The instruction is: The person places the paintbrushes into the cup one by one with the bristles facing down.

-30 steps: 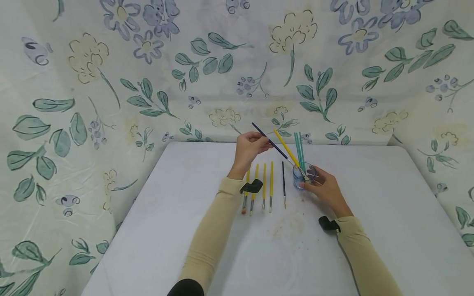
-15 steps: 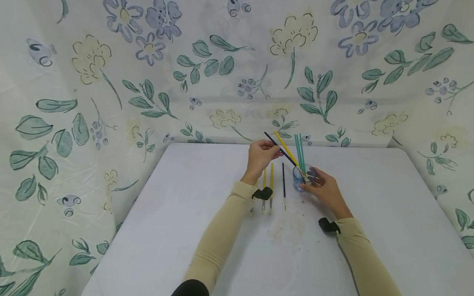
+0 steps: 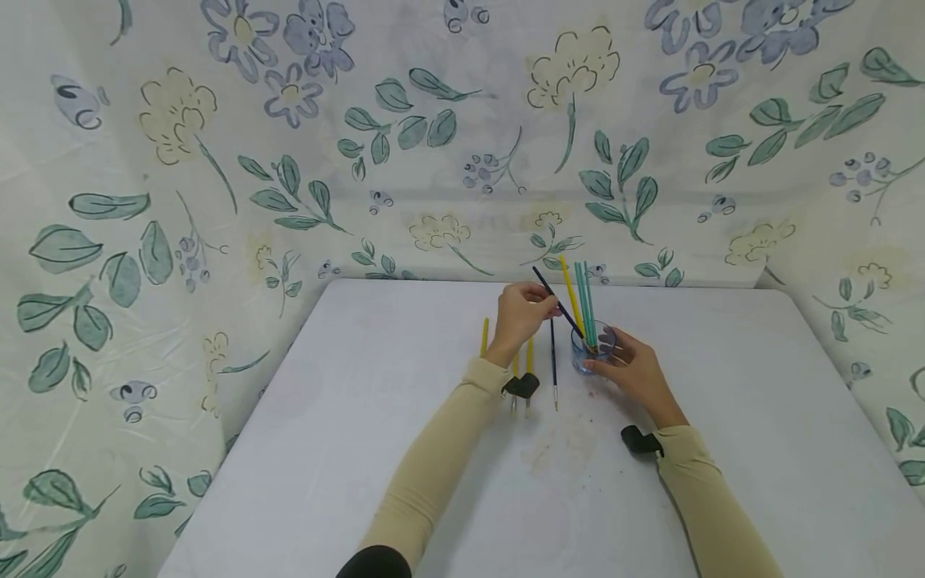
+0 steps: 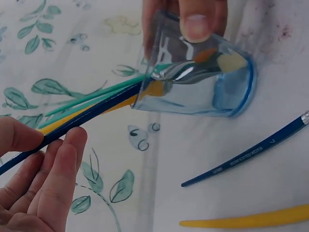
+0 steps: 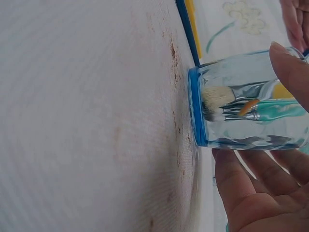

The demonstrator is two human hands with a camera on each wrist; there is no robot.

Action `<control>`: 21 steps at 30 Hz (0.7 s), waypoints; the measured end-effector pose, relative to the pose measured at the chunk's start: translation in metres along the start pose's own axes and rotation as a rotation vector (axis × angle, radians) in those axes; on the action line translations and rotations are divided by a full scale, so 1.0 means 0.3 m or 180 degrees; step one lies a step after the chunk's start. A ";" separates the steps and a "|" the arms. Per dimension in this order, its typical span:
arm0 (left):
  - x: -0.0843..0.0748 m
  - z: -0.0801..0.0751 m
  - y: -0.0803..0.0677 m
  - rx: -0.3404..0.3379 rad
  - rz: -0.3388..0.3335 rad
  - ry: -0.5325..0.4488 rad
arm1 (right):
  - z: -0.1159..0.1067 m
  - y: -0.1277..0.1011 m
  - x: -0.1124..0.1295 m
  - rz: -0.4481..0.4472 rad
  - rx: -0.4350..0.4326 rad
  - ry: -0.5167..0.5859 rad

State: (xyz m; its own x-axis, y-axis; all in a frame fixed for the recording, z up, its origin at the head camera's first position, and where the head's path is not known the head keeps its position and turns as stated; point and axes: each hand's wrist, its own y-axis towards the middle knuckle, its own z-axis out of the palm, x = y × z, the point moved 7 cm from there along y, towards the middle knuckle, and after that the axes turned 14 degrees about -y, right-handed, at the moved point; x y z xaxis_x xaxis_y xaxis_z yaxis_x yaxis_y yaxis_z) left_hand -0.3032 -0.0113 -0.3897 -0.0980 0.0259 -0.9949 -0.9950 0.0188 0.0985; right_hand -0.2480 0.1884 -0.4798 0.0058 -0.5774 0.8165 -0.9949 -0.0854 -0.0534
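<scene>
My left hand (image 3: pixel 522 317) pinches a dark blue paintbrush (image 4: pixel 101 105) between thumb and fingers. The brush slants down to the right, its bristle end inside a clear bluish glass (image 4: pixel 234 92). Around the glass curls my right hand (image 3: pixel 639 369), thumb on one side and fingers on the other, as the right wrist view shows. A yellow paintbrush (image 3: pixel 571 293) and teal paintbrushes (image 3: pixel 587 297) lean in the same glass, bristles down. Through its wall a broad pale bristle head (image 5: pixel 218 98) is visible near the base.
Left of the glass, another dark blue paintbrush (image 3: pixel 554 361) lies on the white table (image 3: pixel 289 441). Yellow paintbrushes (image 3: pixel 485 337) lie in a row beside it, partly hidden by my left arm. Reddish-brown specks mark the tabletop. A floral cloth (image 3: pixel 433 201) hangs behind the table.
My left hand has moved right and slightly down, bringing the dark blue paintbrush further into the glass. The yellow paintbrush in the glass has tipped more upright. My right hand has stayed put.
</scene>
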 end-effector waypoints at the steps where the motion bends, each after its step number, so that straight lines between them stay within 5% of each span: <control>1: 0.001 0.004 -0.001 0.0012 0.0004 0.0073 | 0.000 0.000 -0.001 0.0005 0.0003 0.0010; 21: 0.033 0.022 -0.025 0.0390 -0.0202 0.0471 | 0.004 0.002 -0.008 0.0042 0.0014 0.0046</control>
State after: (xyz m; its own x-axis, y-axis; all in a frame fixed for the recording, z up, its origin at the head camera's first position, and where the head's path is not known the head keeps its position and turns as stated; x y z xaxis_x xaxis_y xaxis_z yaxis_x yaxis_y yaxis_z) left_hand -0.2966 -0.0046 -0.4002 -0.0463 -0.1262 -0.9909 -0.9901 0.1375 0.0288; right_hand -0.2484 0.1887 -0.4825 -0.0089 -0.5667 0.8239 -0.9944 -0.0815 -0.0668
